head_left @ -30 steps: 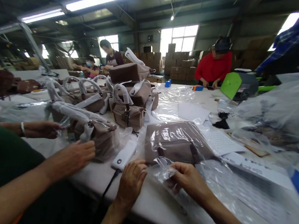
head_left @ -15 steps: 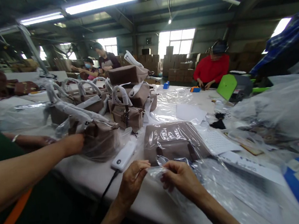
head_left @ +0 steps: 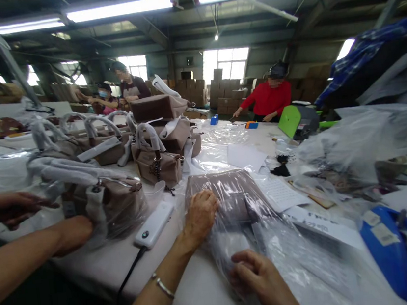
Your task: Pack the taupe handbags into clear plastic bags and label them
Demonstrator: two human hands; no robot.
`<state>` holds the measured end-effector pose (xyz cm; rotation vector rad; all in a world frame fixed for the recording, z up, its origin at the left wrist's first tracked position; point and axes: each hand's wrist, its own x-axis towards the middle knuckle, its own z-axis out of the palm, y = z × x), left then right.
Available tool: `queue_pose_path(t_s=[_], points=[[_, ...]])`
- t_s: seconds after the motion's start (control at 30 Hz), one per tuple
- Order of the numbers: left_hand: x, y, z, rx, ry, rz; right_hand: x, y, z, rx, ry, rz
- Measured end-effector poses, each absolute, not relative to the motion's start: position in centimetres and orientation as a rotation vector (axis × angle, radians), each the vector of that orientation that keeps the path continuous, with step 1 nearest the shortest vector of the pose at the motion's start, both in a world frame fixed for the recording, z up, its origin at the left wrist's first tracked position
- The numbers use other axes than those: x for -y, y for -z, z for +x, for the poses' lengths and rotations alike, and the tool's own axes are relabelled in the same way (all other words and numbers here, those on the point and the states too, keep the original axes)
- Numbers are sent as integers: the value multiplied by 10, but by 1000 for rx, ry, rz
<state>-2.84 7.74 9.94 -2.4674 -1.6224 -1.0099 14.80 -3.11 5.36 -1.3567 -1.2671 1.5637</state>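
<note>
Head view, items by size: what ranks first?
– White table [head_left: 194, 292], running beneath all the work.
– After it?
– Heap of brown handbags [head_left: 160, 166], left of centre; handles wrapped in white, some bags stacked on others. A co-worker's forearm [head_left: 27, 258] reaches in from the left edge, its hand beside a film-covered bag at the near end.
– Next in size?
– Clear plastic sleeve [head_left: 219, 252], loose end towards the wearer. Inside it, a brown handbag [head_left: 230, 185] lies flat on the table, directly in front of the wearer, right of the heap.
– Anything at its right?
– Blue dispenser [head_left: 390, 258] near the right edge, pale labels on its side. Between it and the handbag, printed paper [head_left: 284, 193], in part under other sheets.
– Hands?
– Left hand [head_left: 201, 216]: palm down on the film over the handbag, fingers close together and bent. Cannot tell whether they grip any film. Right hand [head_left: 253, 272]: nearer the wearer, fingers curled, thumb against forefinger, pinching the sleeve's loose end.
– Smaller items?
– White handheld device [head_left: 155, 224], left of the handbag, apart from both hands; dark cable [head_left: 132, 269] from its near end over the table edge. Last, silver bracelet [head_left: 163, 286] on the left wrist.
</note>
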Motion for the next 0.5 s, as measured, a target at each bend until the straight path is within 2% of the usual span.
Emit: queue_pose_path(t_s=[0.1, 0.17, 0.4, 0.43, 0.5], points=[[-87, -97, -26, 1611, 991, -2517, 42, -57, 163, 1192, -1520, -1380], [-89, -95, -29, 1586, 982, -2552, 52, -73, 197, 1216, -1377, -1441], [-105, -82, -40, 1431, 953, -2556, 81, -152, 410, 789, -191, -2006], [-107, -81, -40, 1413, 944, -2554, 79, -153, 433, 774, -131, -2052], [-108, -81, -39, 1379, 918, -2540, 70, -144, 465, 779, -249, -2082]])
